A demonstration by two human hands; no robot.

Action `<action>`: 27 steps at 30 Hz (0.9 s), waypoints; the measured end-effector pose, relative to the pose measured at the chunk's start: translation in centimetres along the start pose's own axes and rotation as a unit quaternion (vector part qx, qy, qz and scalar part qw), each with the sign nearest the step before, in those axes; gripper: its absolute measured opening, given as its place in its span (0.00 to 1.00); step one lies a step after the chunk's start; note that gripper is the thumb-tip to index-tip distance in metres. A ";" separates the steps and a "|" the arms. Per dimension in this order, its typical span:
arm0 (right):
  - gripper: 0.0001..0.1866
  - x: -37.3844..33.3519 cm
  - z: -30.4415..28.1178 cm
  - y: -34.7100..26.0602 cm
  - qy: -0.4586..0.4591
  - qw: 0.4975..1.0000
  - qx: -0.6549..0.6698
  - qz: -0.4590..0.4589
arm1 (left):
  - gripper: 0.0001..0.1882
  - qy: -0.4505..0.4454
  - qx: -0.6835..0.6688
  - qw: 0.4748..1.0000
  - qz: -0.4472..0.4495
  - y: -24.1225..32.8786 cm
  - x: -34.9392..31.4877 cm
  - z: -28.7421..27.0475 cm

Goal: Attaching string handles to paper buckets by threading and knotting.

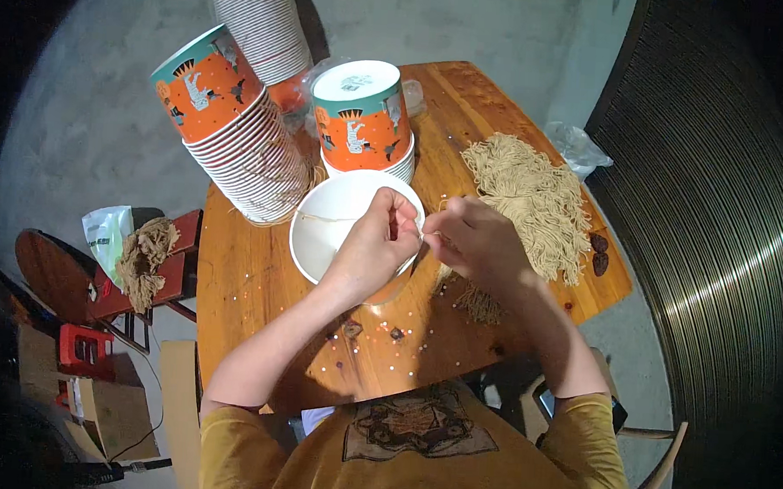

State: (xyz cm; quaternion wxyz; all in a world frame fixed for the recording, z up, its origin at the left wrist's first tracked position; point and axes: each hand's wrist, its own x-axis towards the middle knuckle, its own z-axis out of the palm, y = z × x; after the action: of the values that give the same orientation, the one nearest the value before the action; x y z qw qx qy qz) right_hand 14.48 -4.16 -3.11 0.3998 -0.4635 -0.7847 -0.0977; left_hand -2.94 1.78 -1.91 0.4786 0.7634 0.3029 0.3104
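A white paper tub lies tilted on the wooden table, its open mouth facing me. One thin beige string crosses its mouth toward my left hand. That hand is closed at the tub's right rim, thumb and fingers pinched on the string. Close beside it, my right hand is also closed in a pinch, fingertips almost meeting the left ones at the rim. A short pale bit of string shows between them; the fingers hide most of it. To the right lies a big heap of beige strings.
Behind the tub stand an upturned orange-and-teal tub and a leaning tub stack, with another stack farther back. Small beads and dark lumps dot the table. A red stool stands lower left.
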 end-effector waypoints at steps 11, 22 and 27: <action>0.11 -0.4 -0.6 0.8 -0.023 1.000 0.003 -0.014 | 0.07 0.012 0.136 0.990 0.046 0.8 -0.7 0.1; 0.08 0.1 -1.0 0.2 -0.059 0.998 0.009 -0.015 | 0.08 0.005 0.090 0.996 0.027 0.7 -0.7 -0.6; 0.09 -0.2 -0.8 0.2 -0.041 0.999 0.005 -0.014 | 0.07 -0.013 0.115 0.993 0.003 1.3 -1.0 -0.6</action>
State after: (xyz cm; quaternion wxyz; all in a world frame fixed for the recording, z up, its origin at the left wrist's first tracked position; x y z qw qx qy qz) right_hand 15.14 -4.56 -2.72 0.3682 -0.4538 -0.8075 -0.0804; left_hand -3.79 0.90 -0.69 0.3903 0.8182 0.3284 0.2652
